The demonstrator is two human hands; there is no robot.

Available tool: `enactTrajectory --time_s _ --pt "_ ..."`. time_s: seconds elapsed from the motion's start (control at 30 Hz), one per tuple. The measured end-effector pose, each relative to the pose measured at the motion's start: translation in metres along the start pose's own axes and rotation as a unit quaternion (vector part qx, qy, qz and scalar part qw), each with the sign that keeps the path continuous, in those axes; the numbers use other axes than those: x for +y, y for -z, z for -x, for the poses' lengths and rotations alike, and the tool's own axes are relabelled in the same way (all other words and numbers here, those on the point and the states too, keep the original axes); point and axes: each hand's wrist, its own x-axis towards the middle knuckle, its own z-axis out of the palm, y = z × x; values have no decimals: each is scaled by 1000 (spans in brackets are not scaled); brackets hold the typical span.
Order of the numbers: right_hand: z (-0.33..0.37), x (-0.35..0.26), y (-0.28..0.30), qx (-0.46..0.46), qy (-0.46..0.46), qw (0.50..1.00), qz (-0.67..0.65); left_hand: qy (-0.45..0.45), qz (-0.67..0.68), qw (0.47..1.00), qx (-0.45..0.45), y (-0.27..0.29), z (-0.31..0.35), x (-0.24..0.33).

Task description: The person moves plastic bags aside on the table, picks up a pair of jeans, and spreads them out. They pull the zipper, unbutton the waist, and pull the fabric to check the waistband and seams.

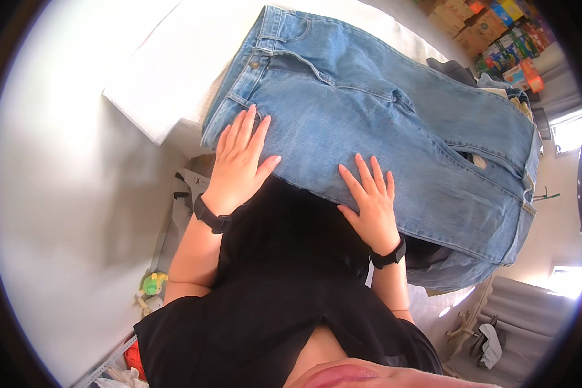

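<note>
A pair of light blue jeans [343, 110] lies spread out in front of me, waistband to the left and leg hems to the right. The button at the waist shows, and the fly gapes a little. My left hand [239, 149] rests flat on the jeans just below the waistband, its fingers spread near a front pocket. Farther right, my right hand [372, 200] lies on the nearer leg close to its edge, fingers apart. Neither hand grips the cloth. Each wrist wears a black band.
White sheets [155, 58] lie beyond the waistband at the left. Other folded clothes [452, 70] show past the far leg. A pale wall [64, 194] stands close on my left. Stacked boxes [491, 29] fill the far right corner, and a grey curtain [524, 323] hangs at lower right.
</note>
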Motion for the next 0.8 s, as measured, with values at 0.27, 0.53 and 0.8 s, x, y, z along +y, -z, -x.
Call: enactTrajectory --time_s 0.27,0.53,0.8 --pt "4 2 -1 25 -23 999 -27 1 4 1000 -8 -4 1 2" --pt "-19 13 19 137 -132 810 -555 -24 65 997 20 3 1 16" --pt "-55 -1 30 220 -79 661 -713 -25 525 834 -166 -3 5 84"
